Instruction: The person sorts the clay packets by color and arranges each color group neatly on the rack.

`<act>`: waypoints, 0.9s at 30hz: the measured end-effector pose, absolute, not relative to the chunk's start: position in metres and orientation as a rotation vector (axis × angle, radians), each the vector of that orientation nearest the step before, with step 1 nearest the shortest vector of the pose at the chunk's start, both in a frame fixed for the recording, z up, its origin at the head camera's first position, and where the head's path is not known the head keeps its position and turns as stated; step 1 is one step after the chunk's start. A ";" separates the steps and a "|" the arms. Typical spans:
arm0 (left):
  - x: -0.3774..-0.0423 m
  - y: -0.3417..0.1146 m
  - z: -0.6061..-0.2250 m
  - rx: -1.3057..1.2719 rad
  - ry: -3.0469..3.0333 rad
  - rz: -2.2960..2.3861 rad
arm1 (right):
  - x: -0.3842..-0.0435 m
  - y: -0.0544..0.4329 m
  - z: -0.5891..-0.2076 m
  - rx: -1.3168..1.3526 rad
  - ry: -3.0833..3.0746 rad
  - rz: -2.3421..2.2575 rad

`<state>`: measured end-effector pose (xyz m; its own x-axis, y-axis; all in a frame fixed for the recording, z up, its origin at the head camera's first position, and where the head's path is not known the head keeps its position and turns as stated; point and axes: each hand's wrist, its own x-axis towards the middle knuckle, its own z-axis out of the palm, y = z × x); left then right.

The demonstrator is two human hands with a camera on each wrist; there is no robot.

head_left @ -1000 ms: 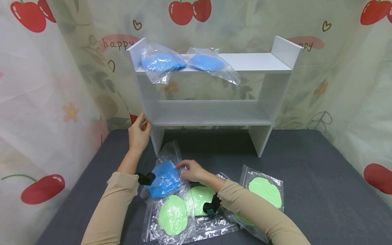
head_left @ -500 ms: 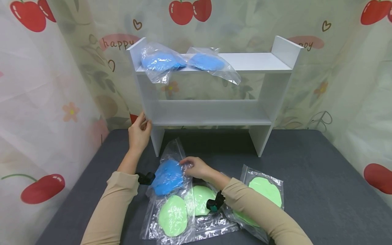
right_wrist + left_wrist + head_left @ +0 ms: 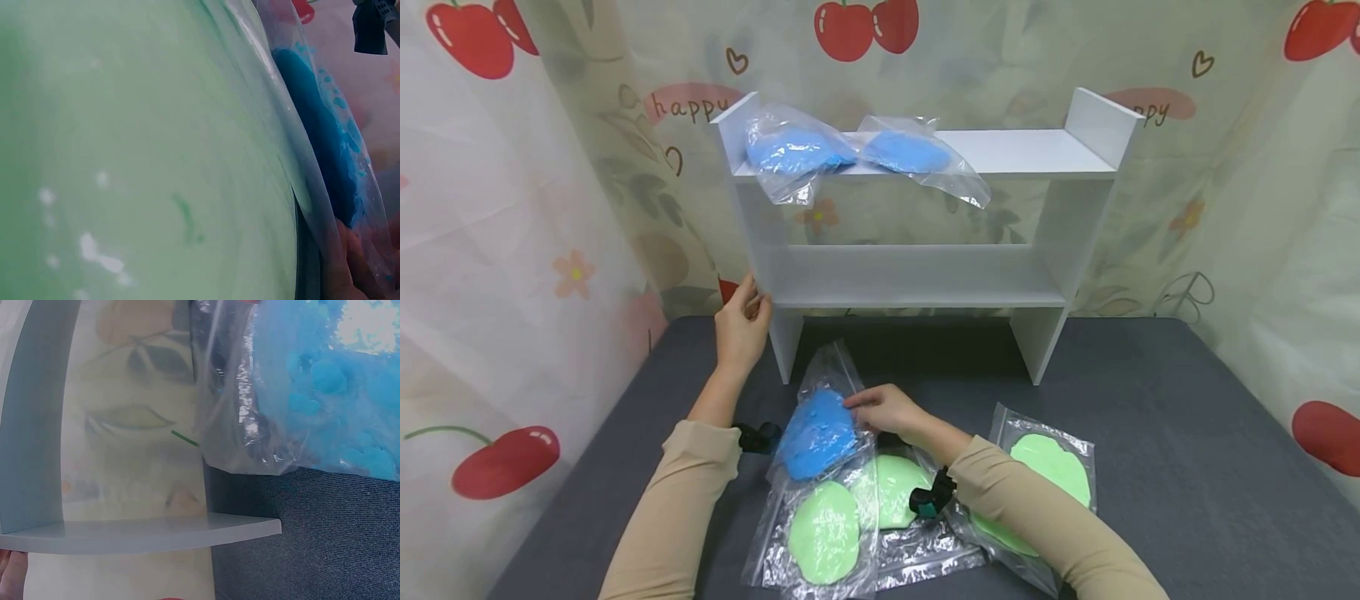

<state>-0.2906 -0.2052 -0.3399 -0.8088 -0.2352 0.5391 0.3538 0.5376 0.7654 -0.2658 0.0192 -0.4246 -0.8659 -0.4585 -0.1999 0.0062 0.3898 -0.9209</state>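
Observation:
A clear zip bag of blue slime-like material [image 3: 820, 433] is raised at a tilt over the front left of the table. My right hand [image 3: 887, 412] pinches its right edge; in the right wrist view, the fingers [image 3: 359, 265] meet the plastic below the blue mass. At the white two-tier shelf [image 3: 917, 287], my left hand [image 3: 741, 333] touches the left side panel at the middle board's height. Its fingers are only partly visible there, and a fingertip [image 3: 12, 578] lies against the panel in the left wrist view. Bags of green material [image 3: 823, 533] lie below the blue bag.
Two blue-filled bags [image 3: 797, 152] sit on the shelf's top board at the left, their plastic hanging over its front edge. Another green-filled bag [image 3: 1052, 467] lies right of my right forearm. The dark table [image 3: 1157, 433] stands before patterned curtains [image 3: 992, 50].
The blue bag has shifted slightly right and up with my right hand. My left hand stays at the shelf's side panel.

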 end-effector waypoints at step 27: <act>-0.290 -0.205 -0.340 -0.085 -2.174 -1.264 | -0.261 0.051 -0.403 -0.492 2.183 -1.723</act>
<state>-0.2899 -0.2050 -0.3403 -0.8088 -0.2411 0.5363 0.3469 0.5408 0.7663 -0.2613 0.0508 -0.4027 -0.8909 -0.4530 -0.0344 -0.0719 0.2154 -0.9739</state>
